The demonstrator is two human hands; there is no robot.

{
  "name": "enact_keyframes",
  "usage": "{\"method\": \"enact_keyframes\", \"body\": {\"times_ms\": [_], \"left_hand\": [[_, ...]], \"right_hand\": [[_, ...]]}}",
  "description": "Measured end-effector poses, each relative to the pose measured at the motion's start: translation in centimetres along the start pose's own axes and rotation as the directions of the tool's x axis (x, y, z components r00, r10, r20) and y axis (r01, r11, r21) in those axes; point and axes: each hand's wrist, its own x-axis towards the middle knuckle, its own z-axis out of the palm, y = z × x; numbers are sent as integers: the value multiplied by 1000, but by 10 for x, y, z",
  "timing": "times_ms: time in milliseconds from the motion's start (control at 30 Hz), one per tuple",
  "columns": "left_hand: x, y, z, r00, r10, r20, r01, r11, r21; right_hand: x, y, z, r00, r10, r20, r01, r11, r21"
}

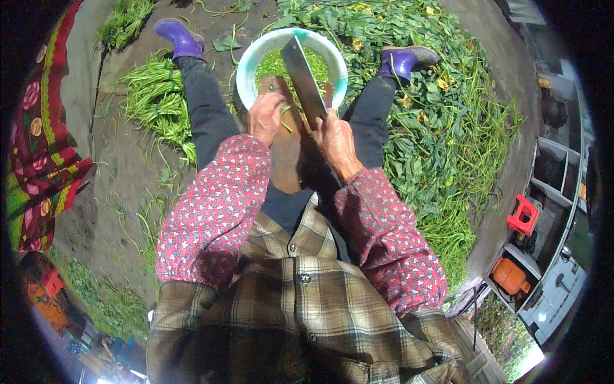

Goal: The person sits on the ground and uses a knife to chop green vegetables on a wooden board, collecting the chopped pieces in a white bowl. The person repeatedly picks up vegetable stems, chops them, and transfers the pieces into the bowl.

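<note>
My right hand (pixel 336 144) grips a cleaver (pixel 304 77), whose broad metal blade points away from me over a basin. Beside the blade, my left hand (pixel 265 117) pinches a short piece of green stem (pixel 286 122) above a wooden board (pixel 286 168). The board slopes between my legs, its far end reaching over the basin. Finely chopped greens (pixel 271 62) lie inside the white and green basin (pixel 246 79). My fingers hide most of the cleaver's handle. A small brown wooden piece (pixel 328 93) shows just beyond my right hand.
Bundled green stems (pixel 160 101) lie beside my left leg, another bunch (pixel 125 24) farther off. A large heap of leafy vines (pixel 431 129) spreads along my right side. At far right are a red plastic stool (pixel 523 214) and an orange gas cylinder (pixel 509 276). Flowered cloth (pixel 41 163) hangs at left.
</note>
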Motion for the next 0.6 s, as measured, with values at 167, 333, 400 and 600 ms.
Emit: {"method": "enact_keyframes", "body": {"times_ms": [167, 333, 400, 600], "left_hand": [[-12, 0, -11, 990, -115, 80, 108, 991, 85], [-15, 4, -8, 980, -2, 200, -28, 989, 148], [-17, 1, -6, 967, -5, 253, -38, 986, 165], [-11, 2, -7, 975, 24, 220, -50, 992, 116]], "right_hand": [[-20, -9, -7, 997, -16, 72, 19, 999, -39], [-28, -17, -9, 984, 46, 174, -21, 990, -142], [-27, -21, -5, 977, 102, 189, -76, 987, -142], [13, -17, 22, 999, -34, 15, 34, 998, -55]]}}
